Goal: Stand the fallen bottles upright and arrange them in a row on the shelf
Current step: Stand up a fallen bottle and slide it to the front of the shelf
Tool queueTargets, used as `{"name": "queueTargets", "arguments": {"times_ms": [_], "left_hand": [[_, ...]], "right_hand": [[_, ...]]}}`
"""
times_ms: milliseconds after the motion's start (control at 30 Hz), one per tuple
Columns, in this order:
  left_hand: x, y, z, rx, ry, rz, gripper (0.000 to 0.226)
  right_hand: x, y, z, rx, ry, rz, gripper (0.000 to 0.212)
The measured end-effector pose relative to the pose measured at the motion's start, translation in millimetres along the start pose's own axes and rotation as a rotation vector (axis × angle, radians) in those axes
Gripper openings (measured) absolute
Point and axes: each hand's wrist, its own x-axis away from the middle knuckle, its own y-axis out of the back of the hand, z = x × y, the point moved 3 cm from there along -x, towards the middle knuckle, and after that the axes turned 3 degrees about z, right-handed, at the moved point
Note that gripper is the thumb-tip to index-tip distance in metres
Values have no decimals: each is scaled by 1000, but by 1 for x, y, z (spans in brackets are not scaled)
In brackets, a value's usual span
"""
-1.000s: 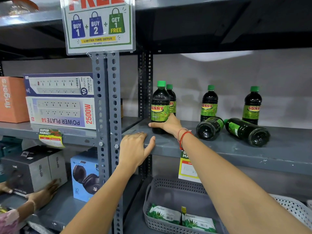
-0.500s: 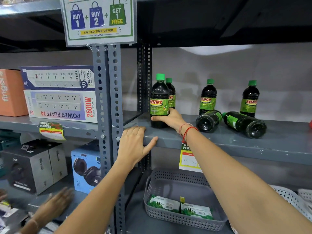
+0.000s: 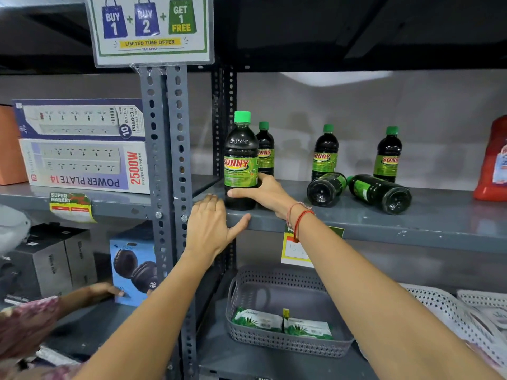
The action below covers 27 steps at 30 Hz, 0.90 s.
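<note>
Dark bottles with green caps and SUNNY labels stand on the grey shelf (image 3: 411,229). My right hand (image 3: 264,194) is wrapped around the lower part of the front upright bottle (image 3: 241,160) at the shelf's left end. A second upright bottle (image 3: 265,149) is just behind it. Two more stand further right, one in the middle (image 3: 325,152) and one at the right (image 3: 388,153). Two fallen bottles lie in front of them, bases toward me: one (image 3: 325,189) and another (image 3: 381,193). My left hand (image 3: 211,226) rests flat on the shelf's front edge, holding nothing.
A perforated steel upright (image 3: 164,187) with an offer sign (image 3: 149,28) stands left of the bottles. Power-strip boxes (image 3: 82,146) fill the left bay. A red pack (image 3: 493,160) sits at the far right. Below are a grey basket (image 3: 285,311), a headphone box (image 3: 131,270) and another person's hand (image 3: 101,290).
My right hand stays on the front bottle, which has shifted slightly toward the shelf's front edge. The view has tilted down a little. The other person's hand has moved to the headphone box.
</note>
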Motion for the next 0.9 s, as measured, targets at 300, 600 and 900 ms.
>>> {"name": "queueTargets", "arguments": {"times_ms": [300,600,900], "left_hand": [[4,2,-1,19,-17,-23,90],[8,0,-2,134,-21,-181,88],[24,18,-76,319,-106,-533,60]], "right_hand": [[8,-2,4,-14,19,4,48],[15,1,9,-22,45,17,47],[20,90,6,69,251,-544,32]]}}
